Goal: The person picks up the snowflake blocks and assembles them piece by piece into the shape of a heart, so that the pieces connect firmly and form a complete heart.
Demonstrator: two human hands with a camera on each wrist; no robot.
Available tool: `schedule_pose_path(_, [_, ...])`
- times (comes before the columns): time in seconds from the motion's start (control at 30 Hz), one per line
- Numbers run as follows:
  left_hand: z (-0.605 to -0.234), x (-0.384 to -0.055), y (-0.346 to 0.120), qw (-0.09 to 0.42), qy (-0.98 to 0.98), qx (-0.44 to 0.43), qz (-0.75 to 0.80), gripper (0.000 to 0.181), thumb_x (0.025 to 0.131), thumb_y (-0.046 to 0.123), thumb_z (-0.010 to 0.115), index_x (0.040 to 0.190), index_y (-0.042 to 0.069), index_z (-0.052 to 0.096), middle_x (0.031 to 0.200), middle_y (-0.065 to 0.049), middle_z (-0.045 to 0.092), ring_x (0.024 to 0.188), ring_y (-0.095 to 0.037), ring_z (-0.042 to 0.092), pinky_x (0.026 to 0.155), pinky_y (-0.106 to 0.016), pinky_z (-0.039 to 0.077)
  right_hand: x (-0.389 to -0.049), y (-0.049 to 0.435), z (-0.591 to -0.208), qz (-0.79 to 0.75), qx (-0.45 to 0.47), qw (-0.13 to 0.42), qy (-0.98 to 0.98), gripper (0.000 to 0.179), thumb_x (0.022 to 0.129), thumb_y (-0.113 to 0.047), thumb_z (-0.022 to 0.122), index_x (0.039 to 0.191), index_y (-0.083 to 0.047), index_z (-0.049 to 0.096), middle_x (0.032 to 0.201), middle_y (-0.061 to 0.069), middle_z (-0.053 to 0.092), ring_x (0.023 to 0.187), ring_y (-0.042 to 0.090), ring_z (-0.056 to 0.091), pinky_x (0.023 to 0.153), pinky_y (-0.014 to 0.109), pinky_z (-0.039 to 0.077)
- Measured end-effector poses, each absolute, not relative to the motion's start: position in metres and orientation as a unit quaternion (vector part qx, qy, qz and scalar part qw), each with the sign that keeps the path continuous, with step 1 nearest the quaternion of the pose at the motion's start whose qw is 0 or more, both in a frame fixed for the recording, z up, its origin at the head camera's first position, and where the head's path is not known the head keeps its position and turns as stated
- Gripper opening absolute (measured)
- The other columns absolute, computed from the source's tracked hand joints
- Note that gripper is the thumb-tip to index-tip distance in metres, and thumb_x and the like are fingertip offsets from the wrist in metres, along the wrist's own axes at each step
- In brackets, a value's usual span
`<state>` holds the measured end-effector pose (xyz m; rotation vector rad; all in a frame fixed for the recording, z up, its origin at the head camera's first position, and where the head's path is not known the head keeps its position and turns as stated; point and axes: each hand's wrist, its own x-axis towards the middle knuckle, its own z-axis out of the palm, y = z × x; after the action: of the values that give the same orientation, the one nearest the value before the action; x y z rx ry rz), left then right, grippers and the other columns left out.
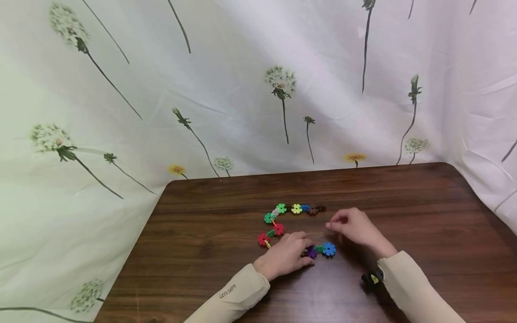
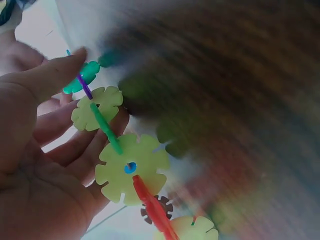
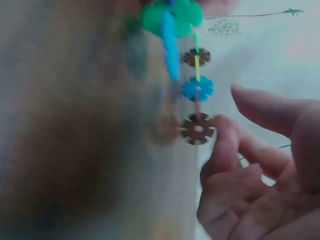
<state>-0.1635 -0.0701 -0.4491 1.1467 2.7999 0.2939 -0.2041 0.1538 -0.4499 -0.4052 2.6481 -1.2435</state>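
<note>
A chain of notched plastic flower discs point(image 1: 296, 208) in many colours winds over the wooden table. My left hand point(image 1: 287, 253) lies across its lower part, with thumb and fingers on either side of a purple disc point(image 1: 310, 252). In the left wrist view, yellow discs point(image 2: 132, 167) and a green one point(image 2: 106, 129) pass beside the relaxed fingers. A blue disc point(image 1: 329, 249) ends the chain on the right. My right hand point(image 1: 357, 229) hovers to the right of the chain, empty, fingers loosely bent, thumb apart from them in the right wrist view point(image 3: 265, 165).
The dark wooden table point(image 1: 202, 242) reaches back to a white cloth point(image 1: 250, 112) printed with dandelions. A black strap device point(image 1: 372, 279) sits at my right wrist. At the chain's far end lie brown discs point(image 1: 313, 209).
</note>
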Motion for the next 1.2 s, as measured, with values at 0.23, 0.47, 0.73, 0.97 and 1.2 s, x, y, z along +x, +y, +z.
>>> schedule_pose_path(0.23, [-0.451,-0.161,-0.073,0.032,0.923,0.375,0.077,0.031,0.089,0.036,0.069,0.111,0.015,0.07,0.095,0.005,0.064,0.083,-0.006,0.059,0.076,-0.025,0.049,-0.232,0.131,-0.44,-0.332,-0.211,0.0,0.919,0.028,0.092,-0.016,0.065,0.115,-0.001,0.065,0.11,0.014,0.067,0.106,0.032,0.061,0.09,0.049,0.05])
schedule_pose_path(0.47, [-0.45,-0.158,-0.074,0.025,0.925,0.374,0.063,0.029,0.089,0.034,0.07,0.112,0.015,0.071,0.098,0.004,0.066,0.088,-0.01,0.061,0.077,-0.028,0.049,-0.244,0.109,-0.441,-0.284,-0.244,0.06,0.925,0.038,0.095,-0.01,0.057,0.13,0.004,0.054,0.133,0.023,0.055,0.128,0.042,0.047,0.101,0.058,0.041])
schedule_pose_path(0.73, [-0.447,-0.157,-0.078,0.021,0.929,0.366,0.049,0.028,0.088,0.027,0.071,0.115,0.019,0.07,0.106,0.004,0.067,0.098,-0.013,0.061,0.079,-0.029,0.045,-0.25,0.108,-0.449,-0.302,-0.23,0.071,0.923,0.03,0.093,-0.004,0.054,0.121,0.0,0.061,0.113,0.017,0.065,0.107,0.034,0.061,0.09,0.055,0.048])
schedule_pose_path(0.97, [-0.445,-0.161,-0.086,0.037,0.934,0.351,0.055,0.029,0.088,0.019,0.071,0.116,0.019,0.069,0.111,0.004,0.067,0.102,-0.013,0.058,0.082,-0.031,0.04,-0.25,0.121,-0.453,-0.324,-0.214,0.103,0.916,0.028,0.088,-0.005,0.059,0.115,0.003,0.062,0.097,0.014,0.068,0.083,0.021,0.062,0.072,0.037,0.052])
schedule_pose_path(1.2, [-0.445,-0.166,-0.097,0.04,0.94,0.33,0.075,0.028,0.088,0.012,0.069,0.115,0.019,0.071,0.112,0.001,0.063,0.11,-0.016,0.052,0.088,-0.035,0.038,-0.24,0.134,-0.454,-0.348,-0.183,0.145,0.908,0.024,0.087,-0.008,0.062,0.108,0.003,0.063,0.09,0.011,0.067,0.072,0.016,0.059,0.064,0.031,0.049])
